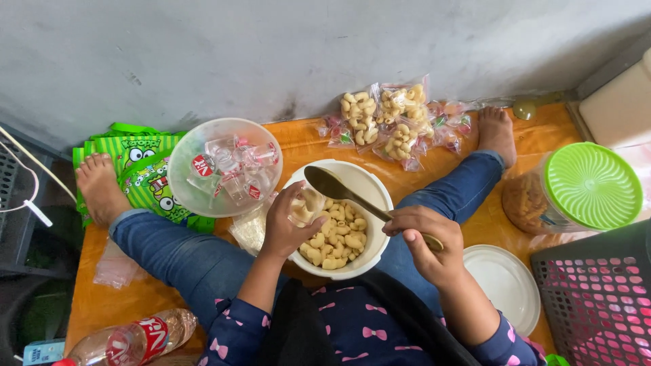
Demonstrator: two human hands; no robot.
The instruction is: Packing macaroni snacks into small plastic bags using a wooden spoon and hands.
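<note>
Sitting on an orange mat (pixel 305 139) on the floor, legs spread around a white bowl (pixel 369 186) of pale shell-shaped crackers (pixel 336 244). Left hand (pixel 288 220) closed around a small clear bag (pixel 305 207), held over the bowl's left rim. Right hand (pixel 424 244) gripping the handle of a dark spoon (pixel 329 184), its scoop raised above the bowl, just beside the bag's mouth. Clear tub (pixel 220 166) of small packets left of the bowl. Filled bags (pixel 390 122) lie against the wall. White lid (pixel 505 285) right of the bowl; green-lidded jar (pixel 583 190) beyond it.
</note>
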